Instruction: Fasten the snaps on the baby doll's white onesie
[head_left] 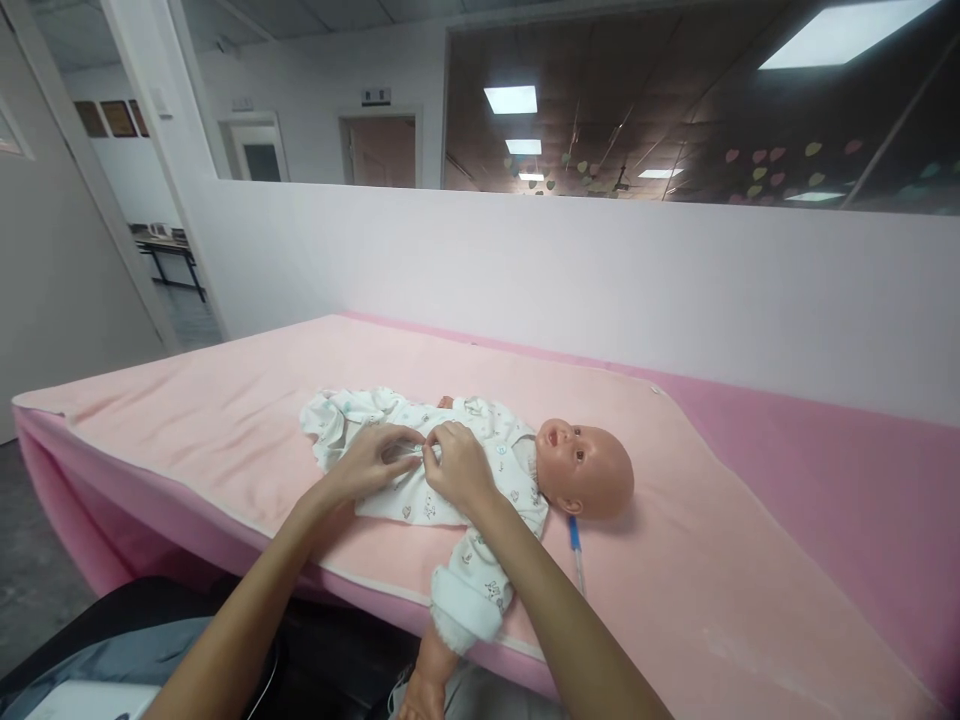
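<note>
A baby doll (585, 468) lies on its back on a pink blanket (225, 410), head to the right. It wears a white printed romper (487, 440). My left hand (371, 462) and my right hand (457, 465) meet over the doll's belly, each with fingers pinched together on the romper's front fabric. One sleeved doll arm (469, 595) hangs over the near edge of the table, its bare hand below. What lies between my fingertips besides cloth is too small to make out.
The pink padded table (825, 470) runs along a pale wall (600, 270) with a window above. A blue-and-white thin tube (576, 550) lies near the doll's neck. A doorway and corridor open at the left. Dark clothing or a bag (112, 640) sits at the bottom left.
</note>
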